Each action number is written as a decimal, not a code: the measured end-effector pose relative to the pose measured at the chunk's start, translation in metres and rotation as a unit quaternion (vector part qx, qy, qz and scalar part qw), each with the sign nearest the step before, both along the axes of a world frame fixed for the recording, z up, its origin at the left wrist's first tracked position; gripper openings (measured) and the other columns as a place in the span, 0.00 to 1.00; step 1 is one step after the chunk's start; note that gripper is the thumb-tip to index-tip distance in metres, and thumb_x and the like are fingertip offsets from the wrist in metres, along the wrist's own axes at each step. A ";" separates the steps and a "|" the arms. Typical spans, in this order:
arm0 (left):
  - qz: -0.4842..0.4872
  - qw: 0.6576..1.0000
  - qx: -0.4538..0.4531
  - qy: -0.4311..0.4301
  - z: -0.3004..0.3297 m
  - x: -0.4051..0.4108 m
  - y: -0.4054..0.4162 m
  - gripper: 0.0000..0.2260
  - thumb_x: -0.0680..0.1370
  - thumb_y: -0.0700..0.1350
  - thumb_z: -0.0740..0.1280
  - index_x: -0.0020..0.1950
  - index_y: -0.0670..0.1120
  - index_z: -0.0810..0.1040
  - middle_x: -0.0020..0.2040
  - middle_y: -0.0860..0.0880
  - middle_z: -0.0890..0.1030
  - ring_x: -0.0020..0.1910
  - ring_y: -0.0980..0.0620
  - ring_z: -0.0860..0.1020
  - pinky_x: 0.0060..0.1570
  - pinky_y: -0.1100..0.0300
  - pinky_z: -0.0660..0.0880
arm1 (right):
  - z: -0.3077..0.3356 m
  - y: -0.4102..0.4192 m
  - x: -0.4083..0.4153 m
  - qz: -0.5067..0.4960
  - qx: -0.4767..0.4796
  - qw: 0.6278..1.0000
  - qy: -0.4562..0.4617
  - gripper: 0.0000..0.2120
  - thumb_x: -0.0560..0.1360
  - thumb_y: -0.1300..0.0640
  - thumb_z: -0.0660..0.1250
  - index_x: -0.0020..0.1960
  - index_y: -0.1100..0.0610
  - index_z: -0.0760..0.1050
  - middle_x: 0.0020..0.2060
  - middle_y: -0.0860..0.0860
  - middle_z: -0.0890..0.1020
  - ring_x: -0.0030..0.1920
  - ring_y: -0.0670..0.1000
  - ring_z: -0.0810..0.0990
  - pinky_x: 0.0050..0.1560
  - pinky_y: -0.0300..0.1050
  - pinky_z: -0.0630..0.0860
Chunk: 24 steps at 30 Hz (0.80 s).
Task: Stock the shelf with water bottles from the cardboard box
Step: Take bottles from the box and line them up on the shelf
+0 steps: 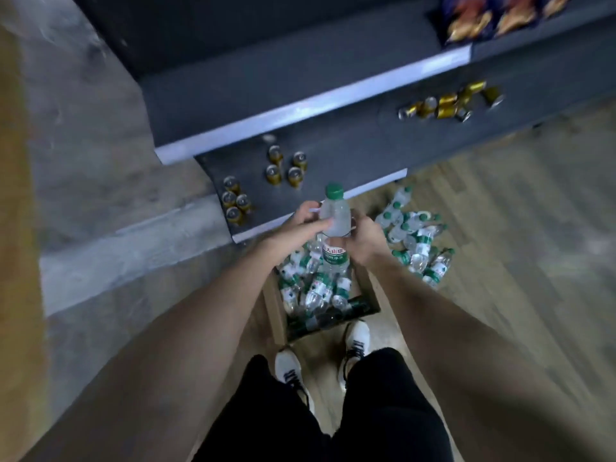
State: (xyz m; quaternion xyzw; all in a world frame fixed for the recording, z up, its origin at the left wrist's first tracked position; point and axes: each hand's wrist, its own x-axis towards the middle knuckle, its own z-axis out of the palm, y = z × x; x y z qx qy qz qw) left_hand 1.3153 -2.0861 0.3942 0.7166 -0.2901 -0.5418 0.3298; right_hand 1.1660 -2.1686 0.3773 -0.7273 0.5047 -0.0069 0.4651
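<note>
I hold one clear water bottle [336, 225] with a green cap and green label upright, above the box. My left hand [303, 225] grips its upper body from the left, and my right hand [365, 240] grips it from the right. Below them stands the cardboard box [366, 288], open and holding several more bottles [313, 288]. The dark bottom shelf [260, 198] lies just beyond my hands.
Gold cans [283, 166] stand in small groups on the bottom shelf, and more gold cans [446, 103] lie further right. A loose pile of bottles [416, 238] lies on the wooden floor right of the box. Snack bags [493, 15] fill the upper shelf. My feet stand behind the box.
</note>
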 end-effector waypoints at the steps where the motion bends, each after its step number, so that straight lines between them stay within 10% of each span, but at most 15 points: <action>1: 0.003 1.000 -0.028 -0.007 0.032 0.003 -0.004 0.31 0.72 0.61 0.71 0.70 0.50 0.66 0.62 0.52 0.77 0.62 0.54 0.75 0.61 0.58 0.72 | 0.030 -0.002 0.006 -0.012 -0.006 0.999 -0.034 0.32 0.64 0.51 0.81 0.64 0.54 0.74 0.52 0.50 0.84 0.53 0.53 0.82 0.56 0.51 0.79; 6: 0.028 0.990 -0.123 -0.062 0.175 0.024 -0.015 0.29 0.66 0.67 0.72 0.62 0.58 0.71 0.58 0.55 0.81 0.58 0.53 0.79 0.60 0.52 0.75 | 0.166 -0.007 0.037 0.012 -0.039 0.988 -0.148 0.27 0.61 0.57 0.82 0.58 0.55 0.77 0.47 0.49 0.85 0.49 0.50 0.84 0.56 0.53 0.80; 12: 0.037 0.965 -0.234 -0.114 0.296 0.058 -0.015 0.18 0.73 0.50 0.75 0.58 0.47 0.75 0.52 0.50 0.83 0.51 0.53 0.81 0.53 0.58 0.77 | 0.283 -0.019 0.075 0.073 -0.061 0.971 -0.217 0.33 0.51 0.47 0.80 0.55 0.56 0.80 0.46 0.51 0.86 0.48 0.51 0.86 0.55 0.55 0.81; 18: 0.063 0.944 -0.267 -0.184 0.360 0.093 -0.016 0.22 0.69 0.53 0.76 0.58 0.46 0.76 0.53 0.49 0.83 0.53 0.51 0.82 0.59 0.49 0.77 | 0.348 -0.022 0.108 0.118 -0.072 0.957 -0.254 0.25 0.62 0.62 0.81 0.58 0.59 0.79 0.49 0.51 0.86 0.51 0.50 0.85 0.59 0.54 0.80; 24: 0.170 0.912 -0.258 -0.269 0.396 0.124 -0.019 0.32 0.56 0.66 0.74 0.51 0.47 0.78 0.49 0.49 0.84 0.49 0.49 0.82 0.54 0.47 0.79 | 0.390 -0.033 0.153 0.230 -0.149 0.943 -0.190 0.21 0.71 0.57 0.77 0.61 0.54 0.76 0.51 0.50 0.84 0.51 0.51 0.83 0.53 0.46 0.78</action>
